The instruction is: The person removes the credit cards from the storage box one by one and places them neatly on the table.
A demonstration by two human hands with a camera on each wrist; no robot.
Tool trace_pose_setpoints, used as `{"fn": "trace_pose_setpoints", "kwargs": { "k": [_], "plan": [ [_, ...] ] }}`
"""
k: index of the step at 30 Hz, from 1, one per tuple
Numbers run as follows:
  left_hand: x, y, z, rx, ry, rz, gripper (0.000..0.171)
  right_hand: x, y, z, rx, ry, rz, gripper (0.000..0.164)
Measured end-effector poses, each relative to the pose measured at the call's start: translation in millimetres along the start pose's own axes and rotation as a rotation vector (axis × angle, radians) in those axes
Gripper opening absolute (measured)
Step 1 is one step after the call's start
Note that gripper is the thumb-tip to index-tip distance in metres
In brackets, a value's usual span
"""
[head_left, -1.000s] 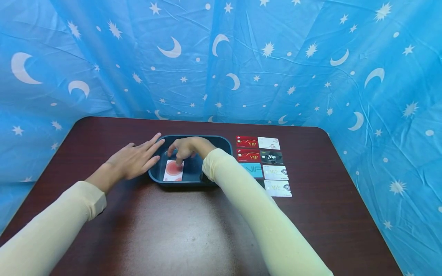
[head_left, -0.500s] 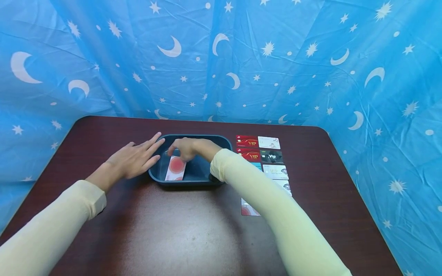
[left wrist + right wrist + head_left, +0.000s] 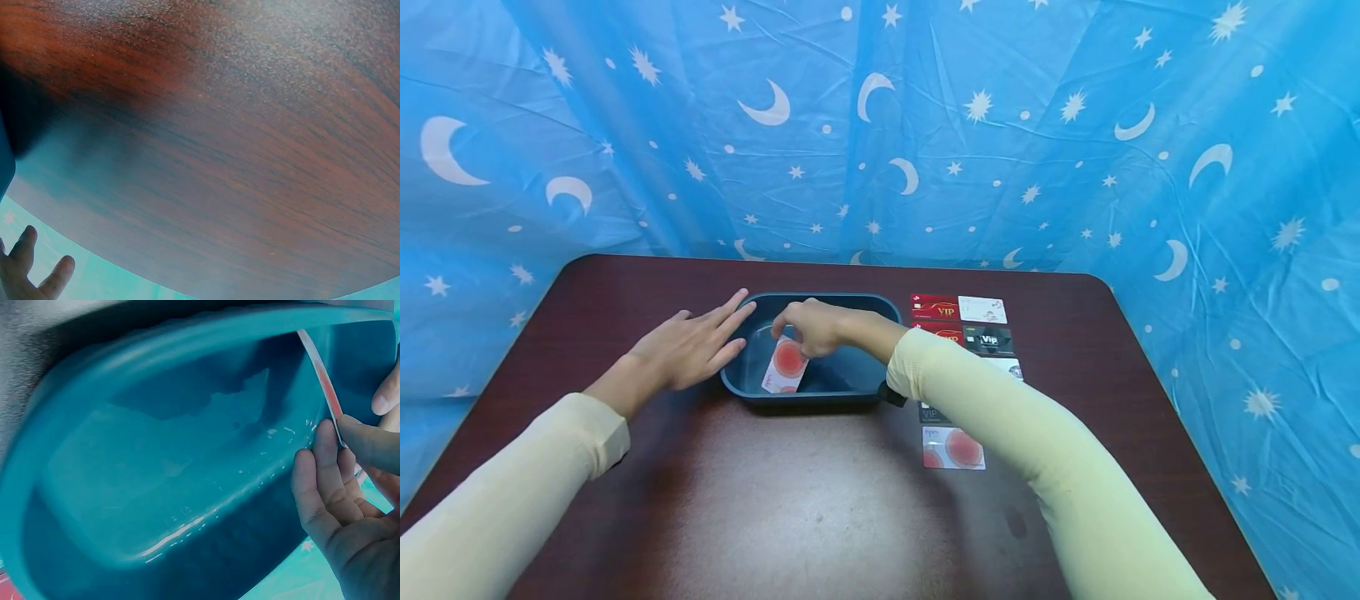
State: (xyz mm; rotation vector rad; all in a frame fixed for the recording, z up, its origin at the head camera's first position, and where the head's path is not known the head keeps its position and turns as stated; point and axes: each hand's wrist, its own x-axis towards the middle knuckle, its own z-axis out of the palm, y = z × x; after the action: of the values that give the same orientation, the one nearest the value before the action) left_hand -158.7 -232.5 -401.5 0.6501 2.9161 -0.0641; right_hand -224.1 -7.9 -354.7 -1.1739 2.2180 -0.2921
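Note:
A white card with red circles (image 3: 787, 363) tilts up inside the dark blue tray (image 3: 820, 397), near its left end. My right hand (image 3: 815, 327) reaches over the tray and pinches the card's far end. In the right wrist view, the card (image 3: 325, 384) appears nearly edge-on between the thumb and fingers of the right hand (image 3: 350, 487). My left hand (image 3: 688, 346) lies at the tray's left rim with its fingers straight, the fingertips touching or very close to it. Only a few of its fingers (image 3: 57, 278) show in the left wrist view.
Right of the tray, several cards lie in two columns on the dark wooden table (image 3: 760, 517): a red VIP card (image 3: 935, 307), a white card (image 3: 982, 309), a black Vip card (image 3: 988, 340) and a circle-patterned card (image 3: 953, 448). My right sleeve covers some. A blue curtain (image 3: 820, 200) hangs behind.
The card in the tray went from lying flat to tilted, its far end lifted in my right hand. My right forearm swung rightward, uncovering the lower circle-patterned card. The left hand stayed put.

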Motion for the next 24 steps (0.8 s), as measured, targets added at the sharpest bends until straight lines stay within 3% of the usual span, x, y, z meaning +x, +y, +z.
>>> {"fn": "trace_pose_setpoints", "kwargs": {
  "k": [11,24],
  "plan": [
    [0.0,0.4,0.5,0.017,0.005,0.001,0.068,-27.2,8.7,7.8,0.012,0.132,-0.124,0.037],
    [1.0,1.5,1.6,0.034,0.006,-0.002,0.069,-86.5,24.2,0.2,0.065,0.258,-0.109,0.041]
  ]
}}
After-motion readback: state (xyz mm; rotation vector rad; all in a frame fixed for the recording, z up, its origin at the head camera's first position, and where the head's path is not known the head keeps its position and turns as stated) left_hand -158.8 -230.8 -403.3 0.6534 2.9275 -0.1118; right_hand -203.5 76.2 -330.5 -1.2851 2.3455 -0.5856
